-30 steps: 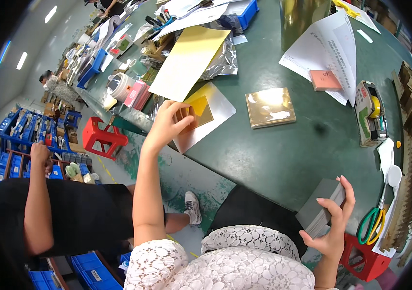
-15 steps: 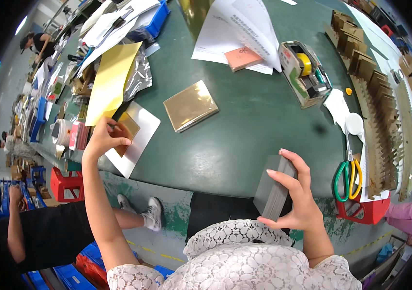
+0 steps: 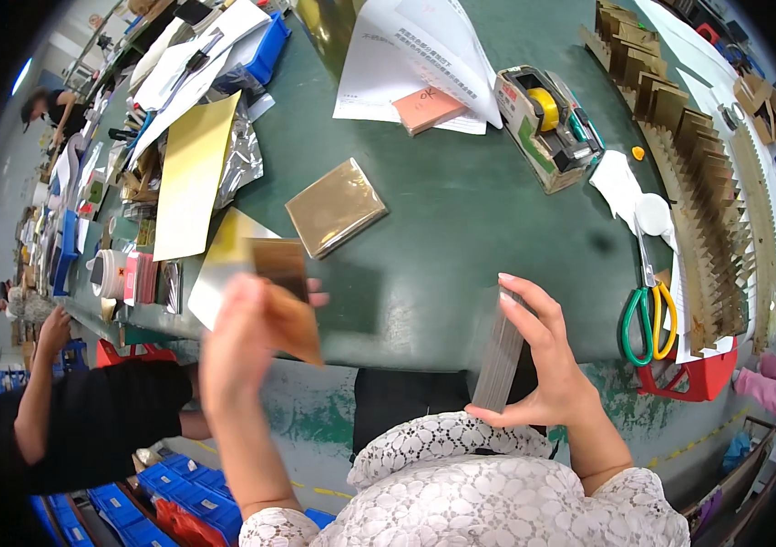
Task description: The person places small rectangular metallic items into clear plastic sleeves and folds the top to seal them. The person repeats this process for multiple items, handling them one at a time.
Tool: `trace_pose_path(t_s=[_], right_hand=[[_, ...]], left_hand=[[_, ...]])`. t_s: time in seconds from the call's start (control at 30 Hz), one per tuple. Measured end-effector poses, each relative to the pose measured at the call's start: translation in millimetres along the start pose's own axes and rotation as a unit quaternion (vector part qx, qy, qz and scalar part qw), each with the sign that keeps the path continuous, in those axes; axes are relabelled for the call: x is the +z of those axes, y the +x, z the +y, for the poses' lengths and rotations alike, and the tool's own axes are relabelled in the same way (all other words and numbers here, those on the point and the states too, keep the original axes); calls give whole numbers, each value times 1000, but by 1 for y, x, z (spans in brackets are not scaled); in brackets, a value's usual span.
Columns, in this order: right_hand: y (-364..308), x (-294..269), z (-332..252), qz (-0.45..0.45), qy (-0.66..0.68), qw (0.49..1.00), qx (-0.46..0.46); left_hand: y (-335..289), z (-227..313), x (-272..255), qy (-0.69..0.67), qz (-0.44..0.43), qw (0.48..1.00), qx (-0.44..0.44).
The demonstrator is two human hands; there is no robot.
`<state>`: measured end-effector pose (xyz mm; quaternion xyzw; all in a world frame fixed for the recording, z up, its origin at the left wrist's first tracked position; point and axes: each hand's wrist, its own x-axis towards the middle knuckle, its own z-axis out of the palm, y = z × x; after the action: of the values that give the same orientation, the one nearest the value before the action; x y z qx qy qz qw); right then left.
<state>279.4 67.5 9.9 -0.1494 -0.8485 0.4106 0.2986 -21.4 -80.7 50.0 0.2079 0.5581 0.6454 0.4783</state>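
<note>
My left hand (image 3: pixel 237 342), blurred by motion, is closed on thin brown square sheets (image 3: pixel 292 324) above the table's front edge. Behind it, a white board (image 3: pixel 208 283) lies partly covered by a yellow sheet (image 3: pixel 195 178). My right hand (image 3: pixel 556 378) grips a stack of thin grey plates (image 3: pixel 500 360) on edge, fingertips at the top and thumb at the bottom. Between and beyond the hands lies a flat gold-coloured packet (image 3: pixel 337 210) with a shiny wrap. How many brown sheets I hold is not clear.
A tape dispenser (image 3: pixel 547 128), papers (image 3: pixel 379 82) and an orange pad (image 3: pixel 429 110) sit farther back. Scissors (image 3: pixel 647 319) and a long rack of brown pieces (image 3: pixel 693 173) are on the right. A white tub (image 3: pixel 107 273) stands at left, near another person's arm (image 3: pixel 41 392).
My left hand has lifted brown sheets off the white board and moved them right and toward me. My right hand still holds the grey stack. The view has shifted slightly.
</note>
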Motion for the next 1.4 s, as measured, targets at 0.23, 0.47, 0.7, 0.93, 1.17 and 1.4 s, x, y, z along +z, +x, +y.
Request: trace_pose_path(t_s=[0.23,0.47,0.7,0.93,1.17,1.4], right_hand=[[6,3,-4,-10,-3,1000,-5],[-3,-3,0,0,8,1000,-13],[-11,-9,3,1,10,1000,-6],[-11,-9,2,-1,3,1000,-5],[-6,-4,2,14,8,1000,-13],[-3,-2,2,13,-8,1000,-7]], left_hand=[[-13,-51,84,-265,-152,937,-170],[-24,-47,86,-116,-47,983,-135],[-30,-59,102,7,-50,998,-32],[-44,-44,125,36,-138,990,14],[-42,-44,120,62,-193,979,-22],[-44,-61,101,314,-297,894,120]])
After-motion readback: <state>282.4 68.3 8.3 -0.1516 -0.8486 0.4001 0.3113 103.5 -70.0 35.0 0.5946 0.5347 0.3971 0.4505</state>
